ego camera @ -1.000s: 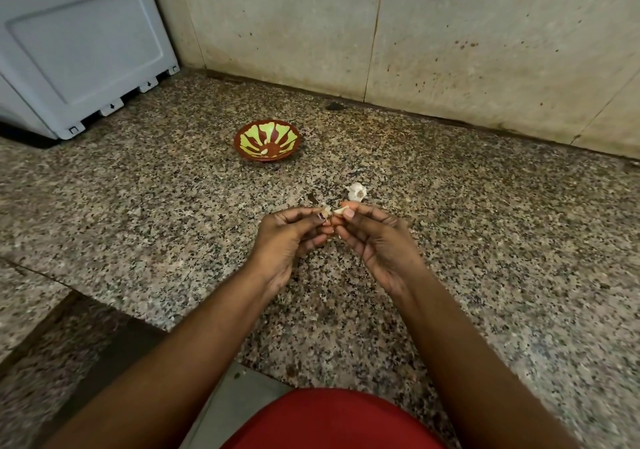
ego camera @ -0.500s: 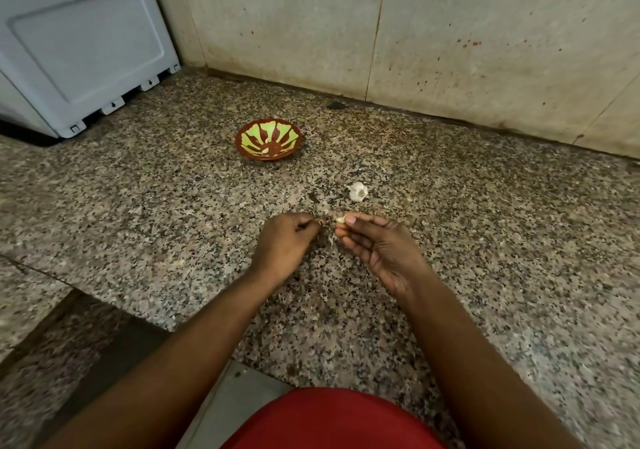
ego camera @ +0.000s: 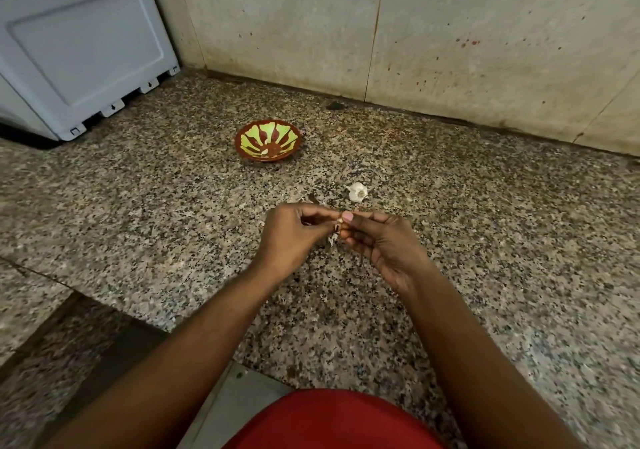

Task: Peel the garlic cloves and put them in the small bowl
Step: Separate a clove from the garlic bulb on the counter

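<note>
Scanning from the left, I pass the pale grey plastic appliance panel (ego camera: 79, 54) standing on the speckled granite counter (ego camera: 502, 241), then the small round bowl with a brown rim and yellow-green petal pattern (ego camera: 268, 140), glossy and shallow, with what looks like one pale peeled clove lying inside it. My left hand (ego camera: 294, 237) comes next, its fingers curled in and pinching at the left end of the small pale garlic clove (ego camera: 340, 222); a wisp of papery white skin (ego camera: 332, 241) hangs below the pinch. My right hand (ego camera: 384, 244) meets it, thumb and fingertips gripping the clove's other end, so the clove lies between the two hands with its long axis roughly left to right, though it is too small for me to be sure. The bowl sits up and to the left of the grip, well apart, nearer my left hand. Beyond my right fingertips lies the knobbly white remainder of the garlic bulb (ego camera: 357, 191), dry and papery, on the counter. I judge the clove is not yet fully peeled.
</note>
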